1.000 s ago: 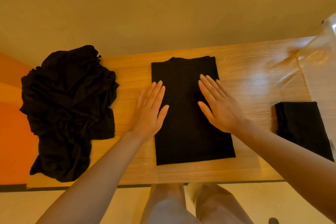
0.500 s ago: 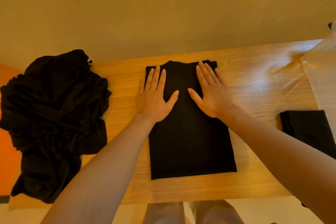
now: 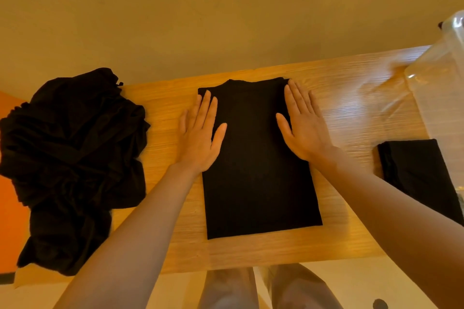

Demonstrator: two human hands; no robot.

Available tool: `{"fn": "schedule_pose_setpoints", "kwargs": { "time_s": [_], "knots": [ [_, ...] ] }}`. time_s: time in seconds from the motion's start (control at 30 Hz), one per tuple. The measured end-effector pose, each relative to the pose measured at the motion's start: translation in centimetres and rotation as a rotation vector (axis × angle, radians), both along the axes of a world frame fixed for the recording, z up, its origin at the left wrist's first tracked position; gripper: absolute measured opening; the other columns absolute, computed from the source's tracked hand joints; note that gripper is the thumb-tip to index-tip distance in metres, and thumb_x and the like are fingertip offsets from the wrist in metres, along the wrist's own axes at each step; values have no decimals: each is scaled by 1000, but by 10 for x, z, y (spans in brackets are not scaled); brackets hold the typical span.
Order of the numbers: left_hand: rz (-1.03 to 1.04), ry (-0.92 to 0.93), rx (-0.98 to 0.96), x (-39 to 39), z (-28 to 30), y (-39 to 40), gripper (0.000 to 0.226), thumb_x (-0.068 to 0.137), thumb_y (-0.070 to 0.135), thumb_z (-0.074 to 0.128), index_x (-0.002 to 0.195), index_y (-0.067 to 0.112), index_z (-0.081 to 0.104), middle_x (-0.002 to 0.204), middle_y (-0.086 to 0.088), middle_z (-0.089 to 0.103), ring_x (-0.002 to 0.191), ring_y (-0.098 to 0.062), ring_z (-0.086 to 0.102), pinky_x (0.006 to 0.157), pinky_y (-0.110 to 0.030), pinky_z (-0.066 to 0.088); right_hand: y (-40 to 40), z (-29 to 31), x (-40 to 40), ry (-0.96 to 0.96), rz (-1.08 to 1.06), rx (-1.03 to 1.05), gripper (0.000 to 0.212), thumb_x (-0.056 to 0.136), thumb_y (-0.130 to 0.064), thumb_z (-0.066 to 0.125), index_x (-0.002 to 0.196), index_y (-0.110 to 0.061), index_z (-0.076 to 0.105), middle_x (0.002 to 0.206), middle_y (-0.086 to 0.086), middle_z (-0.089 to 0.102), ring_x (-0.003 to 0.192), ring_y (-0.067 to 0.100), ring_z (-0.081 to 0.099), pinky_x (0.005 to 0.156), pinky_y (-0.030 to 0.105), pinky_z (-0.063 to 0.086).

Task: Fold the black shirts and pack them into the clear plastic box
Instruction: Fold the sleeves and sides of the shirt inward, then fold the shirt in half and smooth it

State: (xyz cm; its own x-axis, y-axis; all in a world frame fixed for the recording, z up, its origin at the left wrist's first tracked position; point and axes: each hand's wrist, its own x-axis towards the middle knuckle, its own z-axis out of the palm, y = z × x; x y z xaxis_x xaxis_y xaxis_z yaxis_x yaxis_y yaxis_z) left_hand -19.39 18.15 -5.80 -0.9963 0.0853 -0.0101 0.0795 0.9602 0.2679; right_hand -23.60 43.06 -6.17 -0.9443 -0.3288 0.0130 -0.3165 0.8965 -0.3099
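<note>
Under your hands the folded shirt [image 3: 258, 158] is matt black cloth, pressed smooth with a faint ribbed texture, and the same dull, light-swallowing fabric makes up the crumpled heap of shirts [image 3: 72, 158] and the second folded shirt [image 3: 419, 173]. The surface [image 3: 351, 108] you work on is pale wood with fine straight grain and a soft sheen that catches the light. The box [image 3: 442, 88] is clear, glossy plastic, smooth and see-through.

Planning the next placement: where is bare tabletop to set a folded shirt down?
Bare wood lies between the shirt under the hands and the folded shirt at right, and along the table's near edge. A narrower strip separates the left hand from the shirt pile. The clear box crowds the far right.
</note>
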Motion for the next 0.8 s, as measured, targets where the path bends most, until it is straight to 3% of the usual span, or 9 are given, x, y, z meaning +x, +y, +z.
{"fn": "schedule_pose_setpoints", "kwargs": {
  "time_s": [0.13, 0.23, 0.37, 0.63, 0.7, 0.8],
  "knots": [
    [-117, -8, 63, 52, 12, 8, 57, 101, 42, 27, 153, 19, 19, 161, 3, 10, 148, -10, 1, 119, -37, -5, 5, 16, 51, 1, 147, -111, 56, 102, -37, 30, 151, -10, 25, 159, 6, 20, 148, 15, 10, 121, 41, 15],
    [-241, -59, 20, 107, 12, 20, 55, 102, 42, 29, 152, 20, 25, 161, 2, 15, 148, -11, 6, 120, -39, 1, 5, 21, 95, -31, 271, -106, 53, 100, -34, 35, 148, -12, 33, 157, 5, 27, 147, 14, 16, 120, 38, 17],
    [-229, -112, 0, 173, 6, 25, 55, 101, 42, 31, 151, 21, 26, 160, 1, 19, 148, -13, 10, 119, -41, 10, 23, 11, 152, -97, 384, 24, 54, 100, -40, 30, 149, -17, 29, 158, 2, 24, 148, 13, 9, 121, 34, 8],
    [-304, -115, -135, 231, 3, 13, 62, 99, 52, 34, 151, 19, 26, 160, -3, 20, 148, -18, 12, 119, -43, 12, 61, 4, 213, -88, 473, 126, 71, 97, -58, 34, 152, -15, 19, 160, 4, 14, 149, 17, 6, 118, 38, 11],
    [-349, -58, -159, 234, 0, 11, 60, 98, 48, 40, 148, 16, 32, 157, -6, 27, 147, -21, 19, 116, -45, 22, 65, 2, 218, -57, 493, 154, 71, 95, -54, 37, 152, -15, 19, 159, 5, 18, 148, 19, 10, 118, 37, 11],
    [-405, 50, -169, 237, -1, 9, 50, 96, 37, 50, 140, 12, 48, 148, -10, 42, 140, -25, 35, 109, -47, 37, 72, -1, 217, 2, 513, 103, 62, 94, -33, 48, 149, -14, 27, 156, 6, 26, 146, 19, 19, 119, 34, 10]
  ]
}}
